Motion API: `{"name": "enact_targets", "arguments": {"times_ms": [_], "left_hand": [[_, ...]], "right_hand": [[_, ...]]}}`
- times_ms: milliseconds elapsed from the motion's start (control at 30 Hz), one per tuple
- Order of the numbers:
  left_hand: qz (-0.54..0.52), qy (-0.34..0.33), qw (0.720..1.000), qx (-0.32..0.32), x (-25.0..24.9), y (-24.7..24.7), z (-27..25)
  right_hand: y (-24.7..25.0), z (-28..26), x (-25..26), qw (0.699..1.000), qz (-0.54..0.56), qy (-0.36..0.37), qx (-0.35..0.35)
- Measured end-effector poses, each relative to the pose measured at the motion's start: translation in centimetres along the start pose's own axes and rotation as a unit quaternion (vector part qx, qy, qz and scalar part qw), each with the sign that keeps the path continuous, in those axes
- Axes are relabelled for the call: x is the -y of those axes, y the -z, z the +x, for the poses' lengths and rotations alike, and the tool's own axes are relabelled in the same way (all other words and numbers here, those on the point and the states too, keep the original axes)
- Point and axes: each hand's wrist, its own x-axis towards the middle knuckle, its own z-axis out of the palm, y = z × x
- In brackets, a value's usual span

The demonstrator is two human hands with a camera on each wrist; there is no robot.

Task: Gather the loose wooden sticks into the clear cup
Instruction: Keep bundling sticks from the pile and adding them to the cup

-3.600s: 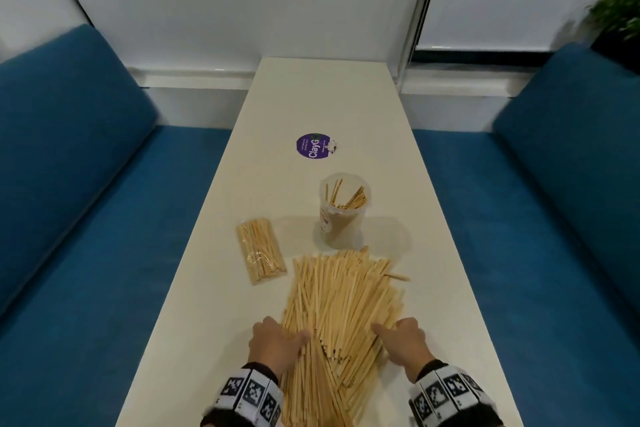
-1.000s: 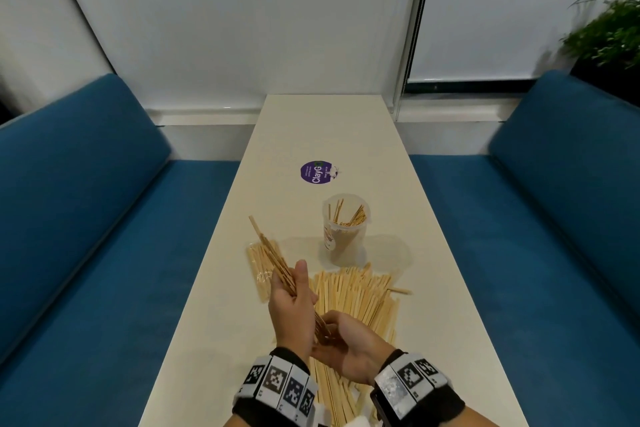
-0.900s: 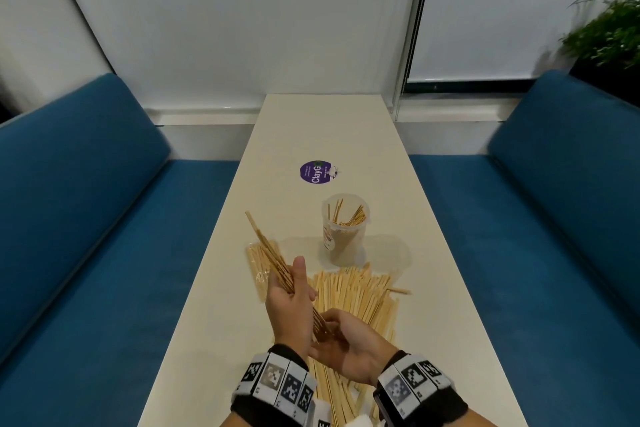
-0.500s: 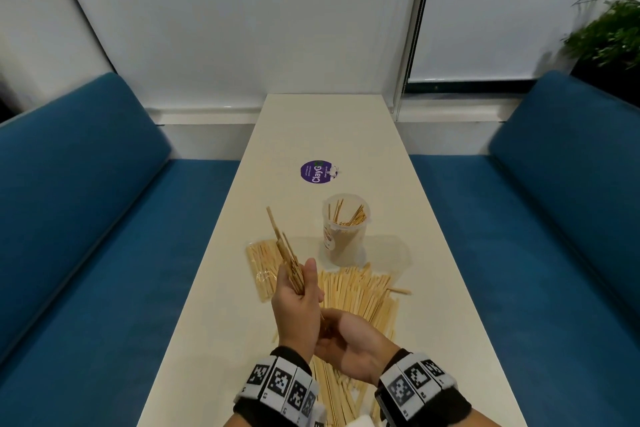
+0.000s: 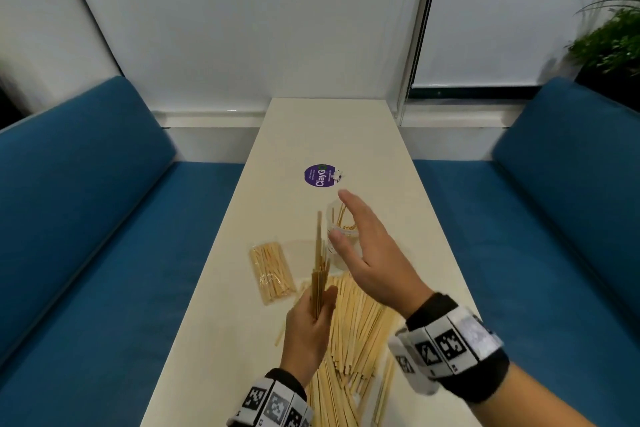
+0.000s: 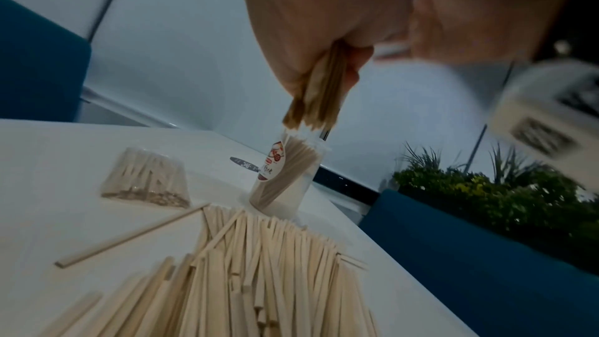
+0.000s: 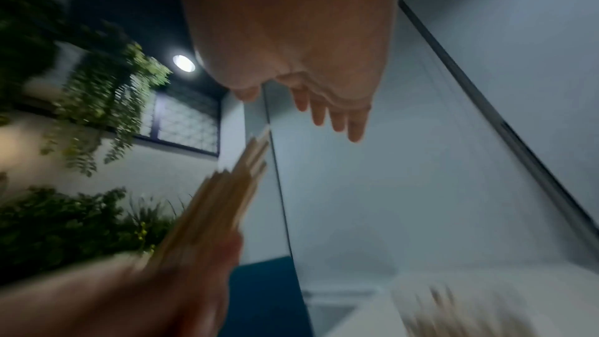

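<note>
A bundle of sticks is gripped in the left hand, fingers curled round its lower end, and is held nearly upright, its long axis running toward 12 o'clock in the head view. The right hand is held flat and empty, fingers straight, raised above the desk and apart from the left hand. The cup stands on the desk at about 1 o'clock from the bundle, partly hidden behind the right hand, with some sticks already standing in it. The right hand is the nearer to the cup; whether it touches the cup cannot be told. In the left wrist view the lower ends of the bundle are seen just above the cup's rim in line of sight, though real overlap cannot be judged. The loose pile lies on the desk at 6 o'clock from the cup, its sticks mostly pointing toward 12 o'clock, so most of the task is judged still undone. A sealed pack lies at 9 o'clock from the cup. The bundle would probably need to be carried forward and slightly right, then lowered end-first.
</note>
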Motion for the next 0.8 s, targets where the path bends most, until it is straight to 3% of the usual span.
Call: {"name": "enact_targets", "arguments": {"times_ms": [67, 200, 267, 333, 400, 433, 500, 567, 633, 700, 800], "left_hand": [[0.011, -0.009, 1.000, 0.025, 0.2, -0.2, -0.2], [-0.003, 0.011, 1.000, 0.029, 0.0, -0.2, 0.5], [0.000, 0.006, 0.999, 0.032, -0.2, 0.0, 0.8], [-0.005, 0.001, 0.999, 0.039, -0.4, 0.1, 0.7], [-0.035, 0.011, 0.999, 0.034, -0.7, 0.1, 0.6], [-0.046, 0.015, 0.999, 0.022, -1.0, 0.2, 0.6], [-0.052, 0.015, 0.998, -0.016, -1.6, 0.3, 0.6], [-0.072, 0.000, 0.996, -0.059, -2.4, 0.5, 0.7], [-0.094, -0.024, 0.991, -0.093, -2.9, 0.3, 0.9], [-0.101, -0.041, 0.988, -0.111, -3.0, 0.1, 1.1], [-0.080, -0.068, 0.988, -0.114, -2.4, -0.2, 0.8]], "right_hand": [[0.7, 1.1, 0.8, 0.997, -0.056, 0.051, 0.033], [-0.2, 1.1, 1.0, 0.976, -0.138, 0.050, 0.159], [-1.0, 0.4, 0.6, 0.970, -0.144, 0.060, 0.189], [-1.6, -0.2, 0.1, 0.980, -0.078, 0.051, 0.175], [-2.5, -0.5, -0.6, 0.994, 0.075, -0.021, 0.082], [-2.9, -0.7, -1.1, 0.984, 0.160, -0.081, 0.018], [-3.7, -1.3, -2.6, 0.921, 0.302, -0.242, -0.037], [-4.7, -2.3, -4.1, 0.817, 0.392, -0.422, 0.030], [-5.6, -3.3, -4.7, 0.717, 0.446, -0.524, 0.111], [-6.1, -3.7, -4.4, 0.667, 0.489, -0.541, 0.153], [-6.1, -3.5, -3.2, 0.642, 0.577, -0.483, 0.144]]}}
